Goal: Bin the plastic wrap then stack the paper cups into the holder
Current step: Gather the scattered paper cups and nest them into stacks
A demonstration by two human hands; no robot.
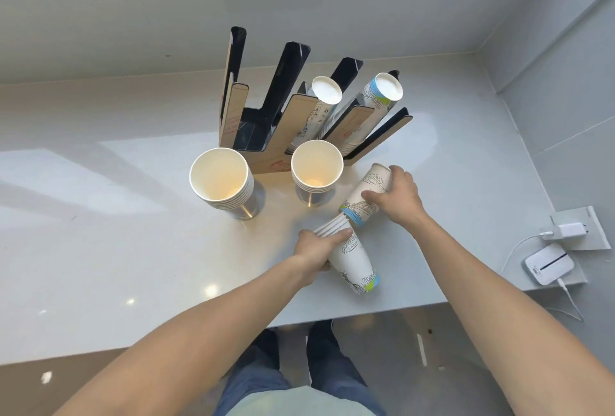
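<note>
A tan and black slotted cup holder (266,122) stands at the back of the white counter, with two upside-down cup stacks (324,96) (382,92) in its right slots. My left hand (316,249) grips a lying stack of printed paper cups (357,265) near its rims. My right hand (397,196) grips a second lying stack (366,199), whose end touches the rims of the left one. No plastic wrap is visible.
Two upright cup stacks (219,179) (316,166) sit on metal bases in front of the holder. A charger plug (569,230) and a white device (549,264) with cables lie at the counter's right edge. The counter's front edge is near my legs.
</note>
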